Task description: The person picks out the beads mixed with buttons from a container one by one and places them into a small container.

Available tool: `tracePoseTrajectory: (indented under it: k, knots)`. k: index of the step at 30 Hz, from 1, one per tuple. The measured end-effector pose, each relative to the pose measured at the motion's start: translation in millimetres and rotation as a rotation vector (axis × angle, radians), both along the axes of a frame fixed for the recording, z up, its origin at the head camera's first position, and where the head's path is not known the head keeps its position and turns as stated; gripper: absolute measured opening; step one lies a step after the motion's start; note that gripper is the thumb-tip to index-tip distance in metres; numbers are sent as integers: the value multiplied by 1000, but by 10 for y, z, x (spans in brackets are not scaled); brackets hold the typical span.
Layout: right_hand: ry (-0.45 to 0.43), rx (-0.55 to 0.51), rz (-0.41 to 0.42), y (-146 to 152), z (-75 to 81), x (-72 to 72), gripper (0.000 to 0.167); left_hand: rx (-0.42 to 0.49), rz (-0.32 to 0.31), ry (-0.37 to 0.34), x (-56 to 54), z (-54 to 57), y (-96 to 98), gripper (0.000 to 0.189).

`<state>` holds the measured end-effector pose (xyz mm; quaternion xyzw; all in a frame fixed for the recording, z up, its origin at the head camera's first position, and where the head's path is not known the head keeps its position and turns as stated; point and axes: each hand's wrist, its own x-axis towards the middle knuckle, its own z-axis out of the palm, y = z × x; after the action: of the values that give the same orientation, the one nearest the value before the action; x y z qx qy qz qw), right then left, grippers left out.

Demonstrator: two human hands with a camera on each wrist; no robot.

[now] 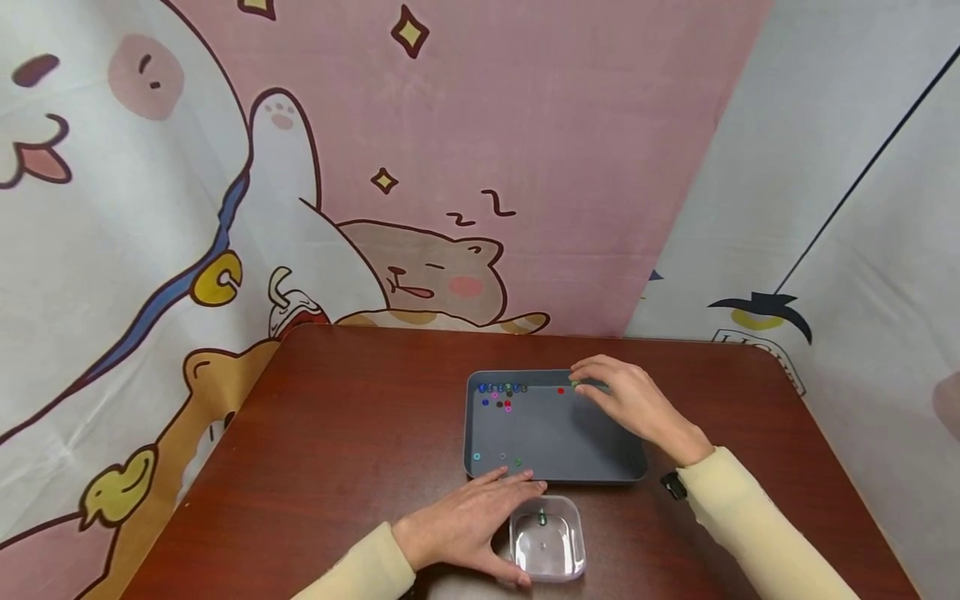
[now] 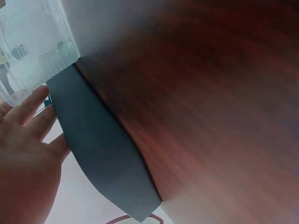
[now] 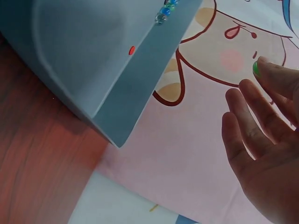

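My right hand is over the far right part of the grey tray. Its thumb and index finger pinch a small green bead, while the other fingers extend loosely. A small red piece lies on the tray just left of those fingertips. My left hand lies with spread, fairly straight fingers beside the clear plastic box. Its thumb is at the box's near left corner and its fingertips reach the tray's near edge. Inside the box is a small green bead-like thing.
A row of glassy, mostly blue beads lines the tray's far left edge, with several small coloured pieces below it. Rings, one of them light blue, lie at the near left. A printed cloth hangs behind the brown table.
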<state>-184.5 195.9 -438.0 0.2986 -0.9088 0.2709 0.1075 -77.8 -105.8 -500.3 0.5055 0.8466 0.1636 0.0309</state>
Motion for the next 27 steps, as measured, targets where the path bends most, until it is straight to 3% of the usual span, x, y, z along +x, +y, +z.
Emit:
tracePoseTrajectory:
  k: [10,27]
  knots:
    - [67,-39,-6,116,33,232,21,0,-6,9,-9,-2,1,106]
    - [104,-59,8,146,69,551,27,5,-4,3,-5,-11,5,106]
